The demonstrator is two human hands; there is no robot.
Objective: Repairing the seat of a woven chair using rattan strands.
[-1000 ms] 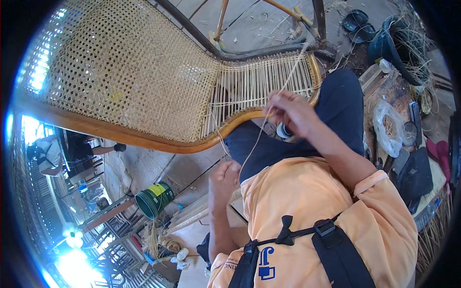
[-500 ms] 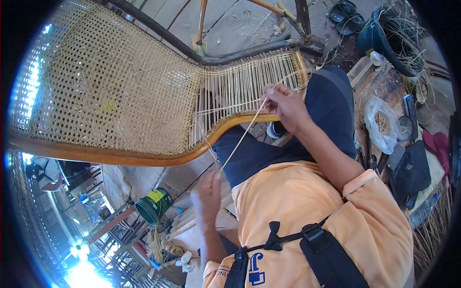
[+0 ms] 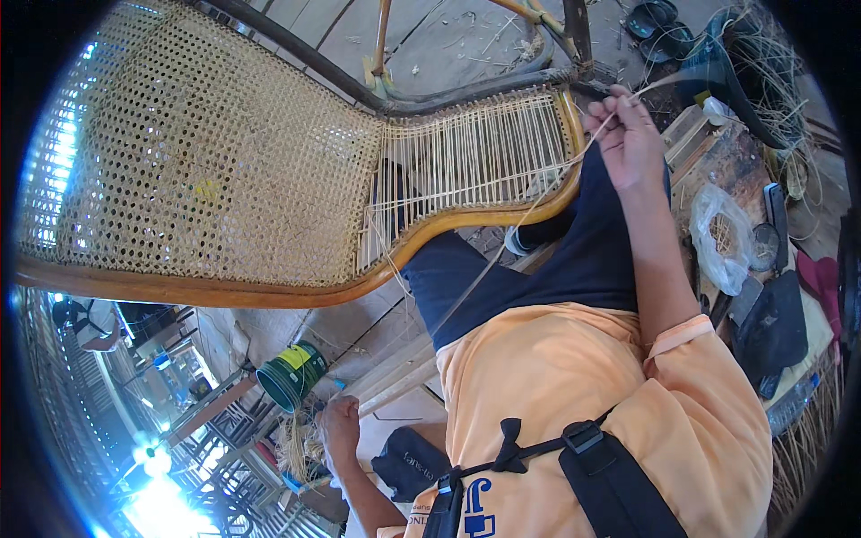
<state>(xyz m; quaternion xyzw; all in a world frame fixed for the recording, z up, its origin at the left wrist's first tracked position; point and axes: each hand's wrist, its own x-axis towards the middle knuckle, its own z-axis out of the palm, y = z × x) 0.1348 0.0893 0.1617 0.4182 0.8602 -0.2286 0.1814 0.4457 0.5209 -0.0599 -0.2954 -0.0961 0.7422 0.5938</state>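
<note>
A curved chair frame (image 3: 525, 213) of glossy yellow-brown rattan lies across my lap, its wide left part covered in finished open cane webbing (image 3: 206, 152). On the narrower right part, parallel cane strands (image 3: 484, 148) run between the rails, with a few crossing them. My right hand (image 3: 630, 148) is raised just beyond the frame's right end, pinching a pale cane strand (image 3: 493, 260) that trails down over my lap; a length also extends past the fingers. My left hand (image 3: 338, 430) is low on the left, away from the chair, fingers curled; its contents are hidden.
A green bucket (image 3: 291, 375) stands left, near bundled fibre (image 3: 294, 448). To the right, a board (image 3: 731, 161) bears a plastic bag (image 3: 720, 238) and tools. A dark tub (image 3: 731, 85) with tangled strands and sandals (image 3: 659, 31) lie at upper right.
My right hand has moved right and away from me, past the chair's end, with the strand. My left hand has dropped down and left, away from the chair.
</note>
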